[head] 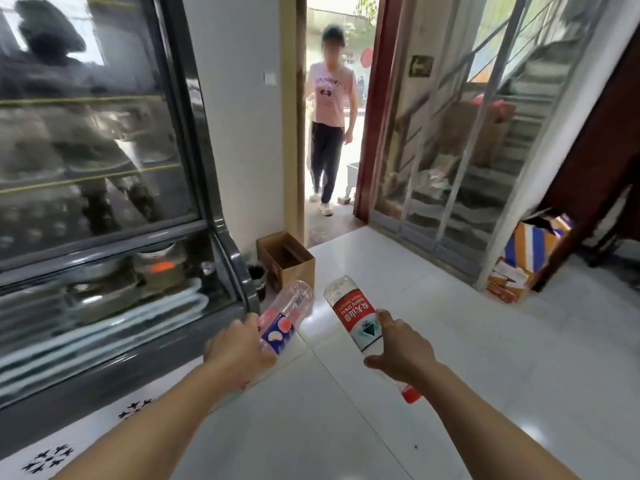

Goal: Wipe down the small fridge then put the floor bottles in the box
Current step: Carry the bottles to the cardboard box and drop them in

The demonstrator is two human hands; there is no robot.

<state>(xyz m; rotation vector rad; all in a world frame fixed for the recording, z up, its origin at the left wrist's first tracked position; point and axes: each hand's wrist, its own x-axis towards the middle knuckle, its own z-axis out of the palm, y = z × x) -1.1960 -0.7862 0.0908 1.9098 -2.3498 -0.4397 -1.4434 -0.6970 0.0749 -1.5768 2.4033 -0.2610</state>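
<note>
My left hand (pixel 239 351) grips a pink-labelled bottle (pixel 284 317), my right hand (pixel 403 351) a red-labelled bottle (pixel 356 317), over white floor tiles (pixel 450 341), the cardboard box (pixel 285 261) just beyond them beside the fridge (pixel 104 202).

A fridge (pixel 104 209) stands at left, an open box (pixel 287 259) on the floor (pixel 415 341) by its far corner, a doorway (pixel 332 116) behind.

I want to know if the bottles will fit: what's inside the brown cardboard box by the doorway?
The cardboard box stands open-topped. Its inner walls and a dark, blurry patch low inside show; the near wall hides the bottom, so contents cannot be told.
</note>
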